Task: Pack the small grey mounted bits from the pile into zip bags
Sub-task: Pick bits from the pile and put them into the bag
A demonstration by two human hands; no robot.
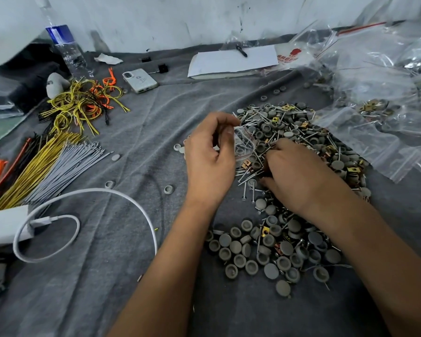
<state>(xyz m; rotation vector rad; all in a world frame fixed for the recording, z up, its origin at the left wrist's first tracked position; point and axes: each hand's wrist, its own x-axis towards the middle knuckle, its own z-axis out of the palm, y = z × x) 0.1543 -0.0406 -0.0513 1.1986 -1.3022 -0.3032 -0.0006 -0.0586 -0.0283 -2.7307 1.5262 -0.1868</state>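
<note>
Covering the whole surface is a creased grey cloth [131, 132], running back to a scuffed white wall [180, 18]. Left of the pile [289, 171] lie wire bundles [58, 161], a phone [139, 80] and a white cable [88, 193]; behind it, a notepad [231, 60]. The left hand [210, 161] pinches a small zip bag [244, 142] at the pile's edge; the right hand [299, 176], fingers curled, digs into the pile, its grasp hidden.
</note>
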